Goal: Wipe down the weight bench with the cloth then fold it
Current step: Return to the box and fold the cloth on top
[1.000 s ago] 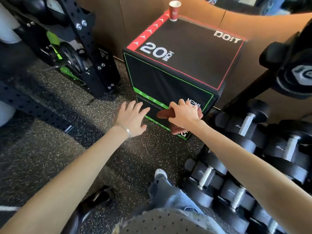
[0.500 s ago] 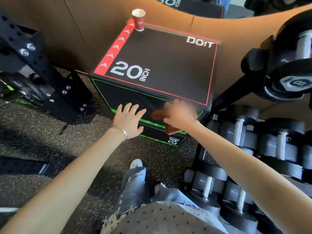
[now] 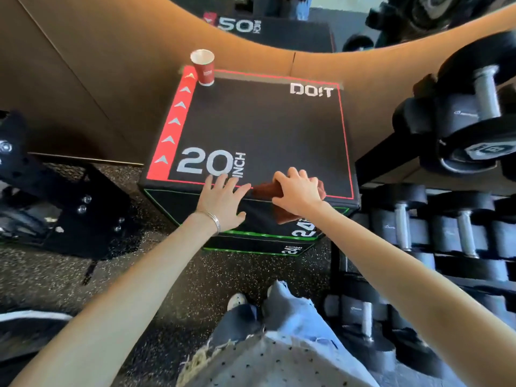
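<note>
**Cloth draped over the desk's near edge**

Nearest, the left grip (image 3: 223,202) lies released, fingers spread flat over the near top edge of the black padded box-shaped desk (image 3: 265,127) marked 20 INCH. Just beside it, the right grip (image 3: 297,191) is clenched round the rust-brown crumpled cloth (image 3: 265,189), which sits on that edge and droops down the front face. At the far left corner stands a red paper cup (image 3: 203,67); its contents cannot be made out
</note>
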A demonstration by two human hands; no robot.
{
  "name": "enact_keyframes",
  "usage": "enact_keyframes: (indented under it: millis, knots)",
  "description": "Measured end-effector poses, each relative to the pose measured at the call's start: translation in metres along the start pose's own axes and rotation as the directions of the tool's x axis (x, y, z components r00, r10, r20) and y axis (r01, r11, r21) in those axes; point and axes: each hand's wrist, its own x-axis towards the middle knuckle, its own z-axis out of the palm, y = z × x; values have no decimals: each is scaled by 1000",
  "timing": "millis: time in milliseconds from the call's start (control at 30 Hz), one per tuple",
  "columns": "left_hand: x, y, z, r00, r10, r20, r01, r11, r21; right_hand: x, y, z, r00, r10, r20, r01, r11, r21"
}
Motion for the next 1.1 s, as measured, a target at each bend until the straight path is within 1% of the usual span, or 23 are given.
enact_keyframes:
  millis: [100,167,267,367,500,700,767,867,933,1033,1100]
  knots:
    - [16,-11,3,1000,6,27,-6,1000,-9,26,-2,-9,1000,9,3,-9,1000,-3]
    - [28,-18,3,999,-4,40,5,1000,-21,44,-1,-15,1000,17,-21,-16,1000,14]
    - [51,-28,1,999,-30,27,30,999,-25,73,1,-23,999,7,-52,-6,1000,19]
    - [71,-31,-4,998,-51,21,52,998,-22,98,4,-27,1000,-12,-18,13,1000,27]
    - [105,-36,-9,995,-77,60,80,996,-36,131,13,-31,1000,-13,-14,14,999,30]
    - [149,-37,-9,991,-113,72,118,990,-72,169,42,-32,999,-14,29,14,1000,0]
    - [158,-32,-5,991,-114,65,120,988,-96,173,56,-28,1000,-30,10,30,999,-18]
    - [169,-24,1,995,-91,45,96,986,-133,173,79,-23,998,-52,-32,52,999,-3]
    - [177,-18,4,998,-57,38,62,985,-161,172,94,-20,998,-60,-10,60,997,44]
    - [191,-9,7,1000,19,14,-16,983,-185,166,113,-13,992,-120,25,115,984,136]
    - [198,-3,7,996,79,-28,-83,978,-193,161,122,-7,990,-138,8,134,975,175]
